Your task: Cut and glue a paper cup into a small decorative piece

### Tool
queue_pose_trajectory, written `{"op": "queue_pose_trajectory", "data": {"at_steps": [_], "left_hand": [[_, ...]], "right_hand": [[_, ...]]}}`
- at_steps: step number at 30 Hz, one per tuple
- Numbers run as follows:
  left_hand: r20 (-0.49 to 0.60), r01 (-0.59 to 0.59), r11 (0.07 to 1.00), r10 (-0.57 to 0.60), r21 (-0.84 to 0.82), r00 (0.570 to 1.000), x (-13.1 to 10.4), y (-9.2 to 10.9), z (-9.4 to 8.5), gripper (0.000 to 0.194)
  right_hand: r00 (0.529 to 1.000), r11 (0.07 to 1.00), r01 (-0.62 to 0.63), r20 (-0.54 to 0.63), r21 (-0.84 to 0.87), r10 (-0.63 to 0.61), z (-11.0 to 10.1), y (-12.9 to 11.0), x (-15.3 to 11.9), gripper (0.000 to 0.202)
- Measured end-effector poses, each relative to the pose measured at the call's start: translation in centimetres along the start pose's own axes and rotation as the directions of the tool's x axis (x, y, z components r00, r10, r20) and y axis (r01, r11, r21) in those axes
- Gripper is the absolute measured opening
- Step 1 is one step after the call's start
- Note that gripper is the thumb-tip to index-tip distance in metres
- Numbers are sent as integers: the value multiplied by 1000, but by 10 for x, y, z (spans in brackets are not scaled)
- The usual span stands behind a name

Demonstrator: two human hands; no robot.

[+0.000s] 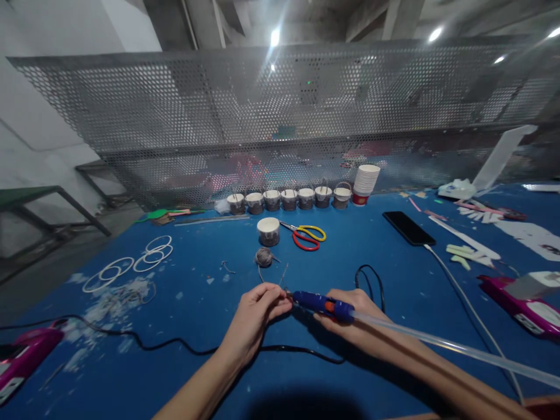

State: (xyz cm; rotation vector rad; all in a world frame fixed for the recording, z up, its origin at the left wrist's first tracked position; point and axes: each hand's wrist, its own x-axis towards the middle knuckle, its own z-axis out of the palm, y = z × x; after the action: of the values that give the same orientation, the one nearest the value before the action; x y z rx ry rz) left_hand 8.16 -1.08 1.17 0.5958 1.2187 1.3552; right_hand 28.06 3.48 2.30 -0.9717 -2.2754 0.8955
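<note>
My right hand (350, 318) is wrapped round a blue glue gun (317, 301) with a long clear glue stick (437, 338) coming out of its back. The gun's nozzle points left and meets the fingertips of my left hand (262, 303). Those fingers are pinched on something small and thin, too small to name. Just beyond them lies a ball of grey yarn (263, 257), its loose strand running toward my left hand. Behind the yarn stands a small cup (268, 231) with a white top and grey sides. Scissors (308, 236) with one red and one yellow handle lie beside it.
Several small cups (289, 200) line the back by a mesh screen (262, 105), beside stacked paper cups (366, 184). White rings (109, 274) and scraps lie left. A phone (409, 228), its cable and a magenta power strip (520, 306) are right. A black cord (175, 343) crosses the blue table (196, 385).
</note>
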Motion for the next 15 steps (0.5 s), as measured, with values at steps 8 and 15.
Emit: {"op": "queue_pose_trajectory", "data": {"at_steps": [8, 15], "left_hand": [[-15, 7, 1000, -7, -6, 1000, -2, 3, 4, 23], [-12, -8, 1000, 8, -1, 1000, -1, 2, 2, 22]], "right_hand": [[1000, 1000, 11, -2, -7, -11, 1, 1, 1, 23], [1000, 1000, 3, -8, -18, -3, 2, 0, 1, 22]]}}
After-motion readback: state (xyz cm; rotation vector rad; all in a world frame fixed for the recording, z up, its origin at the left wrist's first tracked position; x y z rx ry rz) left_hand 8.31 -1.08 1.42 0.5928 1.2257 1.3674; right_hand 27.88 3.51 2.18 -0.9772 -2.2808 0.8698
